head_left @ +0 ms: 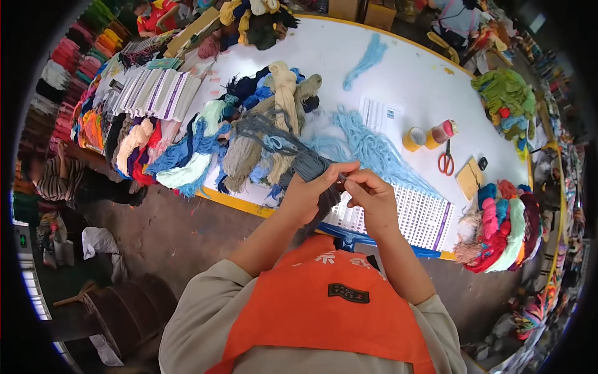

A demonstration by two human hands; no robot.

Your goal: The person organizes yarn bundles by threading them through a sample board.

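White surface [398,75] fills the upper frame, heaped with coloured yarn. At centre, left hand [308,193] grips a grey yarn bundle [311,165]; right hand [372,198] pinches its strands beside it.

no readable text on the orange vest [324,305]

Place: yarn craft workshop.
Worktable: large white table [398,75] heaped with yarn hanks [268,134].
Walls: shelves of coloured yarn [68,68].
Tools: scissors [446,162], tape rolls [414,138].
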